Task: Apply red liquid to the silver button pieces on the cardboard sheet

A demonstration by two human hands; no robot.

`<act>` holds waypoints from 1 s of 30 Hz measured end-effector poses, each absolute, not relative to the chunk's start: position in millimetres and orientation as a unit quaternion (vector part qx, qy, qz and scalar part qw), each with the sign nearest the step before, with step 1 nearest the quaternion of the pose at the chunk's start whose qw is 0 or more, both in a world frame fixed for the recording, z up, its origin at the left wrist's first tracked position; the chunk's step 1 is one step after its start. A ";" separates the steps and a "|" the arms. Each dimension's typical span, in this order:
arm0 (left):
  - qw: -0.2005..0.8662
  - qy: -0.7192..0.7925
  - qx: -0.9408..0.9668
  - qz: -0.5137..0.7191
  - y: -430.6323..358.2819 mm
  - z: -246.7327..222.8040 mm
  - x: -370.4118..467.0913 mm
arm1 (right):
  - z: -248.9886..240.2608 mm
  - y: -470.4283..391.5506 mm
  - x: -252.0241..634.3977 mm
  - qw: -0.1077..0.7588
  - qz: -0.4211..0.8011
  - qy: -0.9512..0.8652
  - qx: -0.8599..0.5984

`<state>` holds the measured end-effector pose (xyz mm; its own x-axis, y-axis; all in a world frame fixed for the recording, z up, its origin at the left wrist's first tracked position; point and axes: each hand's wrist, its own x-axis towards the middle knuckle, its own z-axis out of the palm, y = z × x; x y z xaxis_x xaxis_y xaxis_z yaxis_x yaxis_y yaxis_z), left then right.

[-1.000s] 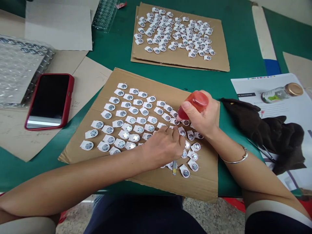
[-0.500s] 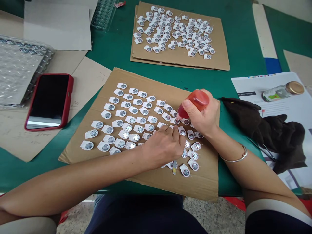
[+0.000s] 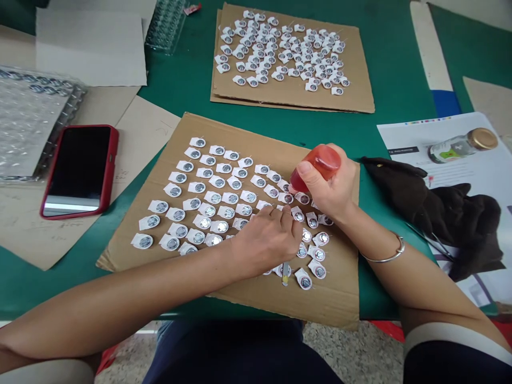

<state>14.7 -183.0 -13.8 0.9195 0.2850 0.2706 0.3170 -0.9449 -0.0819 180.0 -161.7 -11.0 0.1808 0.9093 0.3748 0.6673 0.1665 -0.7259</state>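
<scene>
My right hand (image 3: 338, 186) is wrapped round a red squeeze bottle (image 3: 316, 168), tilted with its lower end down over the small round silver parts on white tabs. My left hand (image 3: 270, 240) is closed just left of it, low over the same parts. A thin metal tool (image 3: 285, 274) sticks out below its fingers, so the hand grips it; the tool's other end is hidden. Rows of these parts, one a silver disc (image 3: 304, 279), lie on a brown cardboard sheet (image 3: 248, 301) under both hands.
Behind lies a second cardboard (image 3: 356, 101) with many similar parts. A red-cased phone (image 3: 80, 170) and bubble wrap (image 3: 28, 128) are at the left. At the right are a dark cloth (image 3: 440, 213), tweezers (image 3: 432, 242) and a glass jar (image 3: 460, 146) on printed paper (image 3: 404, 138).
The view has shifted very slightly. Both hands keep nearly the same places over the parts, with the red bottle still in my right hand.
</scene>
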 end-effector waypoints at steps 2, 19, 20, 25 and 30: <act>0.060 -0.153 -0.978 -0.132 -182.6 -13.9 14.9 | -10.9 -161.8 180.0 0.438 0.139 -0.622 -0.634; 0.058 -0.164 -0.975 -0.140 -180.8 -16.8 14.9 | -11.3 -159.5 185.3 0.430 0.117 -0.635 -0.631; 0.059 -0.164 -0.975 -0.142 -180.5 -17.0 14.9 | -10.9 -159.7 185.3 0.431 0.114 -0.637 -0.629; 0.057 -0.155 -0.976 -0.139 -179.6 -17.0 14.3 | -11.5 -159.3 187.1 0.424 0.089 -0.651 -0.623; 0.055 -0.154 -0.976 -0.143 -179.1 -16.4 14.3 | -14.6 -157.4 190.0 0.427 0.043 -0.673 -0.603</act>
<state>14.3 -179.1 -16.4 0.9116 0.2857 0.2957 0.3169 -0.9464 -0.0627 190.0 -157.4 -14.6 0.0913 0.8480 0.5220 0.7748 0.2689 -0.5722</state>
